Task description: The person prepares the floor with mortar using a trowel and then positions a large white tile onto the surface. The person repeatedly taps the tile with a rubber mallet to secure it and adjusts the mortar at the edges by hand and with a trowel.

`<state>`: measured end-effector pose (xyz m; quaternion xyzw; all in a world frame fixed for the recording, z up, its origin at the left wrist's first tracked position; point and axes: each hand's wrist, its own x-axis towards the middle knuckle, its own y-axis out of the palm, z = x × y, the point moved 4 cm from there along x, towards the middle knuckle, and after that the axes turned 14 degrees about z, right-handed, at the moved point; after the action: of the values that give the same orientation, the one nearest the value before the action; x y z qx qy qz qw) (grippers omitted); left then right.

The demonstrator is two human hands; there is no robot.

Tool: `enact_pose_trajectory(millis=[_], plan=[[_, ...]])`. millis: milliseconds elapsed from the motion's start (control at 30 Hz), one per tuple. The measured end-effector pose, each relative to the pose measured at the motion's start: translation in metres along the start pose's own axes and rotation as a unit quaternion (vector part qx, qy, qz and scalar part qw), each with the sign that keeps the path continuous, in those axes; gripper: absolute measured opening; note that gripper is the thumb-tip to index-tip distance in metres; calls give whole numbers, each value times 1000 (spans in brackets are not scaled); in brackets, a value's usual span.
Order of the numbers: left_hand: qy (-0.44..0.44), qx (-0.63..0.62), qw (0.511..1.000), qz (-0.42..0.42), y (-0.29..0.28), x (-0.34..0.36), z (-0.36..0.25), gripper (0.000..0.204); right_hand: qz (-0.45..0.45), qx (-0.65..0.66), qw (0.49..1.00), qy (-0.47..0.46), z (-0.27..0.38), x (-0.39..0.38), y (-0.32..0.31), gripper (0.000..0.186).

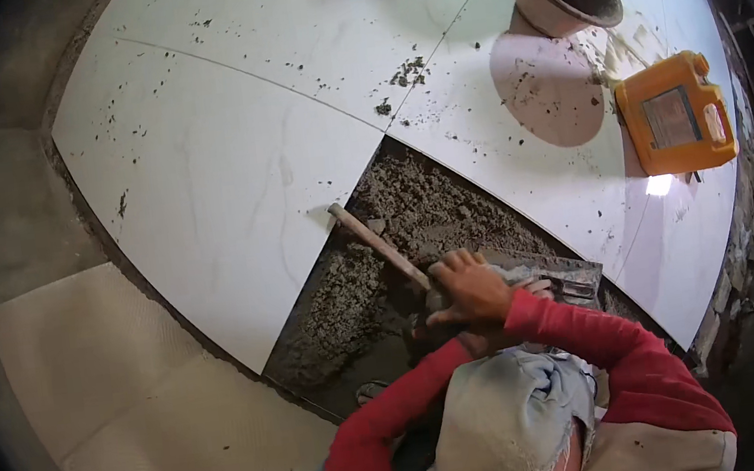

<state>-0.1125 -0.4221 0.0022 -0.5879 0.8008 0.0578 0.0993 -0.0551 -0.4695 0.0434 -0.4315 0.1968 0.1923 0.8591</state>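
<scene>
My right hand (475, 291) lies over the near end of a wooden-handled tool (382, 248), its fingers slightly spread. The tool looks like a hammer, though the hand partly hides its head. The handle slants up and left, its far end at the edge of a white tile (215, 198). Beneath my right wrist my left hand (484, 339) is mostly hidden, so its grip does not show. Just right of the hands is a flat, dirt-smeared tool (577, 276), perhaps a float. Grey mortar (419, 198) lies in the gap between the tiles, under and beyond the hands.
A mortar-stained bucket (546, 7) and a yellow jerrycan (675, 113) stand on tiles at the far right. Mortar crumbs dot the white tiles. Beige tiles (82, 343) lie at the left. My knee in torn jeans (509, 416) is between my red sleeves.
</scene>
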Motion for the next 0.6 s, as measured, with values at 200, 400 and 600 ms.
enact_pose_trajectory(millis=[200,400,600], plan=[[21,-122,988,96,-5,-46,-15,43,-5,81,991,-104,-3,6,11,77],[54,-203,958,193,-80,-116,-103,51,-219,417,882,-1,-48,-47,-28,59],[-124,-161,881,-427,-196,-192,-44,60,-399,748,528,-54,-124,-96,-51,39]])
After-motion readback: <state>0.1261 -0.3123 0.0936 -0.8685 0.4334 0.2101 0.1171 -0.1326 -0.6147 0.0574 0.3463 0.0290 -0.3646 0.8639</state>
